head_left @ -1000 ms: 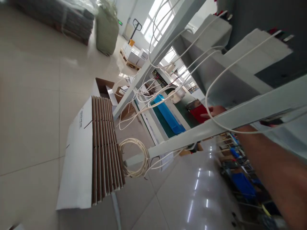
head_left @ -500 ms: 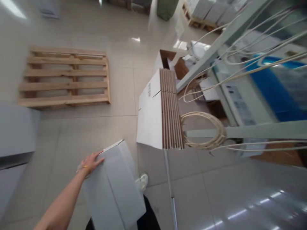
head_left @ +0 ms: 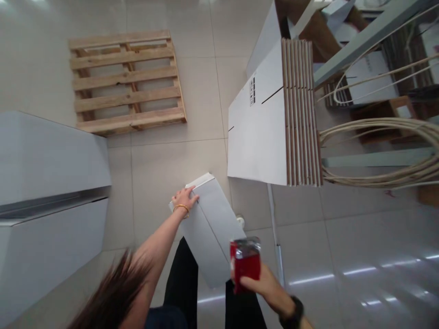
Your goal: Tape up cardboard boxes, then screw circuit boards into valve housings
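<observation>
I look straight down at the floor. My left hand (head_left: 184,200), with a gold bangle on the wrist, grips the far corner of a closed white carton (head_left: 211,228) held in front of my legs. My right hand (head_left: 263,285), with a dark watch on the wrist, holds a red tape dispenser (head_left: 245,262) at the near end of that carton. My hair and black trousers show at the bottom edge.
A stack of flat white cartons (head_left: 274,119) lies on the tiled floor ahead right, beside coiled cream cables (head_left: 394,151) and a grey frame. A wooden pallet (head_left: 126,82) lies ahead left. Large white boxes (head_left: 48,183) stand at left.
The view has swung from the workbench down to the floor. My right hand has come away from the bench with the red tape dispenser and now is beside the carton.
</observation>
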`<control>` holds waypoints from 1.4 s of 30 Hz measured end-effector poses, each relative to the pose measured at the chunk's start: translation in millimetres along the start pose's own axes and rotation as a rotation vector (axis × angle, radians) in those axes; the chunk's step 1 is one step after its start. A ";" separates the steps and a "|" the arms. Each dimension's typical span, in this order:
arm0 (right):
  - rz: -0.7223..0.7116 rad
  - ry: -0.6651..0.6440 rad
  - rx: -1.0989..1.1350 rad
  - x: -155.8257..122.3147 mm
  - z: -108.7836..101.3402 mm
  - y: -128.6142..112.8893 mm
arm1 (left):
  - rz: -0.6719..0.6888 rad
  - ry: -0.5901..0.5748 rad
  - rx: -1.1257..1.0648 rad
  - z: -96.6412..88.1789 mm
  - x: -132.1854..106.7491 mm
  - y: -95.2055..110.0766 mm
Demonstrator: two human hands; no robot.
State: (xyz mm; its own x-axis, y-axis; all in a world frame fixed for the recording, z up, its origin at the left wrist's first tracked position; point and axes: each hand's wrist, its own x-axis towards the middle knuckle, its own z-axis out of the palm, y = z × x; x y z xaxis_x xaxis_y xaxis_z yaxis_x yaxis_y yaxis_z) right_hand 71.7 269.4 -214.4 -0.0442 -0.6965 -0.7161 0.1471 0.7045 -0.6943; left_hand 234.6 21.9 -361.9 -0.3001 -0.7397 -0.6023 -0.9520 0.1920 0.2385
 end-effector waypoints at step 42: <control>-0.105 -0.278 -0.013 126.8 38.4 43.0 | 0.401 -0.566 -0.929 -28.5 -58.3 13.8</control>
State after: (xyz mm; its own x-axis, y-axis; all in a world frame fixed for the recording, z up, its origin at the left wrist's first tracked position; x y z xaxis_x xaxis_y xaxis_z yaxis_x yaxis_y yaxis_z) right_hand 110.4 206.1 -332.3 0.2141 -0.7748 -0.5949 0.1436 0.6273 -0.7654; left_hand 240.6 49.3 -301.8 -0.7782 -0.2931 -0.5555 -0.4415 -0.3738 0.8157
